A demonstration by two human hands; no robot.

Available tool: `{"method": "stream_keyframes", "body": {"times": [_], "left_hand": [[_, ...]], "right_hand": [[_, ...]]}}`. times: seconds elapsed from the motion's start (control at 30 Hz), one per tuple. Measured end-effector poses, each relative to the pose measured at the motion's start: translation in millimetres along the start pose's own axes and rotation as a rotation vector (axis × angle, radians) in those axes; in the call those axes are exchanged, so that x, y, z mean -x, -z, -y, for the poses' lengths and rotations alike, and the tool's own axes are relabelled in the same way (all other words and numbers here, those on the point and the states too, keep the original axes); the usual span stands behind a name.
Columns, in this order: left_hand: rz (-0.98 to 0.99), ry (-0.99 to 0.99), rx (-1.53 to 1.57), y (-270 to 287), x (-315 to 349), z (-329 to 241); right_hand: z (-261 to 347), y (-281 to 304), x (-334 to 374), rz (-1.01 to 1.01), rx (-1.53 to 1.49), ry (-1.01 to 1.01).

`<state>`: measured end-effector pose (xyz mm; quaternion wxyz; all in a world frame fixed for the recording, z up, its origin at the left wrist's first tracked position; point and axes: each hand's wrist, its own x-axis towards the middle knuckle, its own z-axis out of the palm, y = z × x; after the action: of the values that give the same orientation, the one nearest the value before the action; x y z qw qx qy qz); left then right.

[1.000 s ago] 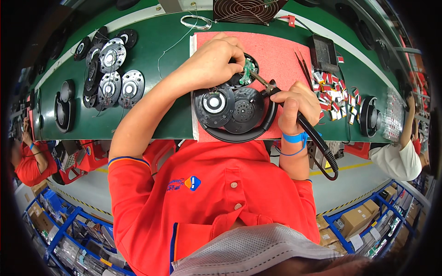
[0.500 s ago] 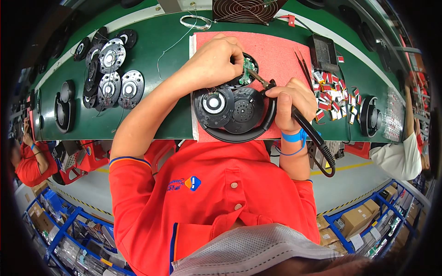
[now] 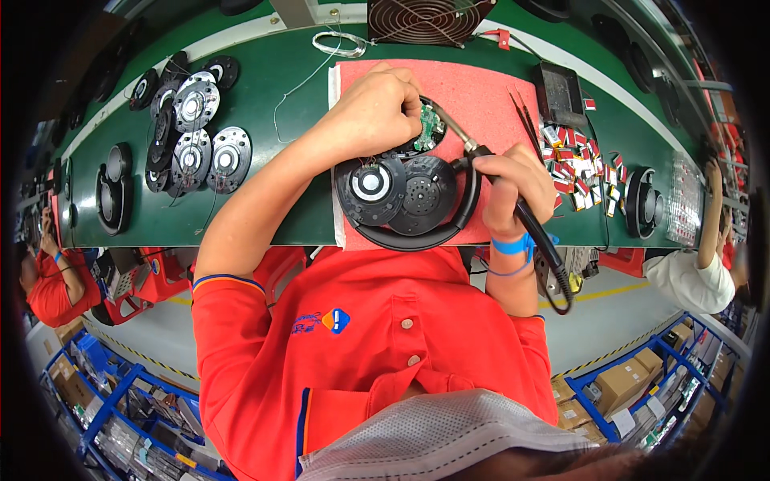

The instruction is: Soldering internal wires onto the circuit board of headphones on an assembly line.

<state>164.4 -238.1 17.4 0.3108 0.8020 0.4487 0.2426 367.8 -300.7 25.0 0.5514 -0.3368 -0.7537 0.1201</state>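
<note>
A black headphone headband (image 3: 417, 240) lies on a pink mat (image 3: 481, 88), with a speaker driver (image 3: 370, 183) and a perforated black ear cup (image 3: 427, 195) inside its curve. At the far ear cup sits a green circuit board (image 3: 431, 128), partly covered by my left hand (image 3: 378, 111). The left fingers are pinched together at the board's left edge; what they hold is hidden. My right hand (image 3: 520, 191) is wrapped round a soldering iron (image 3: 539, 238), whose metal shaft slants toward the far rim of that cup, above the board.
Left on the green table (image 3: 273, 176) are several speaker drivers (image 3: 230, 160) and a headphone (image 3: 115, 188). To the right lie tweezers (image 3: 525, 120), a black tray (image 3: 561, 94), a pile of small batteries (image 3: 576, 168) and another headphone (image 3: 642, 203). A fan (image 3: 427, 20) and wire coil (image 3: 338, 44) are behind.
The soldering iron's tip has gone from the circuit board's middle to above its far edge. My right hand has shifted slightly; my left hand stays almost in place.
</note>
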Motion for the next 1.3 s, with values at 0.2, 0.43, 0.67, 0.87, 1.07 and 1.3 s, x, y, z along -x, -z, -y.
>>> {"method": "stream_keyframes", "body": {"times": [0.2,0.43,0.67,0.87,1.07,1.3], "left_hand": [[0.030,0.027,0.011,-1,4,2],[0.170,-0.037,-0.103,67,12,21],[-0.227,0.297,-1.015,200,-18,195],[-0.151,0.219,-0.906,204,-57,281],[-0.445,0.117,-0.804,243,-29,238],[-0.728,0.203,-0.422,307,123,114]], "right_hand": [[15,31,59,0.437,-0.004,-0.100],[26,38,77,0.550,-0.048,-0.041],[58,110,25,0.501,0.008,-0.393],[-20,130,-77,0.360,0.448,0.044],[-156,64,-153,0.297,0.447,0.150],[-180,34,-160,0.307,0.392,0.084]]}}
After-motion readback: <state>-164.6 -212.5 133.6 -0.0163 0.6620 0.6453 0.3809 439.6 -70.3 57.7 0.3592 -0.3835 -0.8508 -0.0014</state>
